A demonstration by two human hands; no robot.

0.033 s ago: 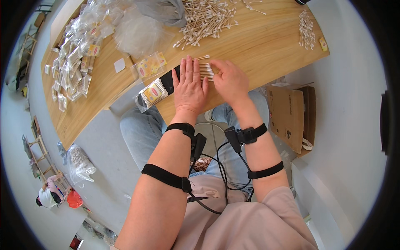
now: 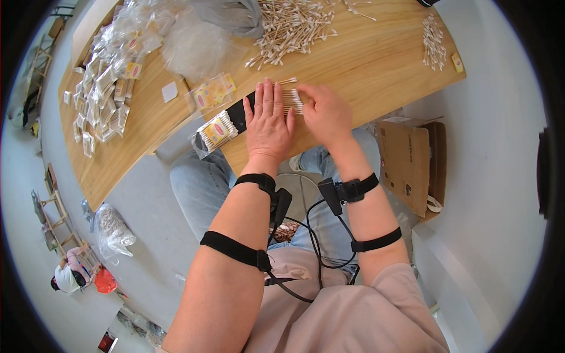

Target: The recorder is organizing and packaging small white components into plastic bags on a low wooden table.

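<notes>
My left hand [image 2: 269, 120] lies flat, fingers stretched out, over a black strip [image 2: 237, 115] and one end of a row of cotton swabs [image 2: 292, 102]. At the row's right end is my right hand [image 2: 327, 115], its fingers curled in with the tips at the swab ends. Whatever those fingers may pinch is hidden. Left of my left hand, a clear packet of cotton swabs [image 2: 216, 130] with a yellow label rests at the table's near edge, on the strip's other end. A single cotton swab [image 2: 288, 80] lies just beyond the row.
A big heap of loose cotton swabs [image 2: 294, 29] lies at the back, a smaller pile of swabs [image 2: 434, 44] at the far right. Clear bags [image 2: 197, 47] and filled packets [image 2: 106, 100] cover the left. Yellow printed cards [image 2: 213, 92] lie nearer. A cardboard box [image 2: 403, 159] stands beside the table.
</notes>
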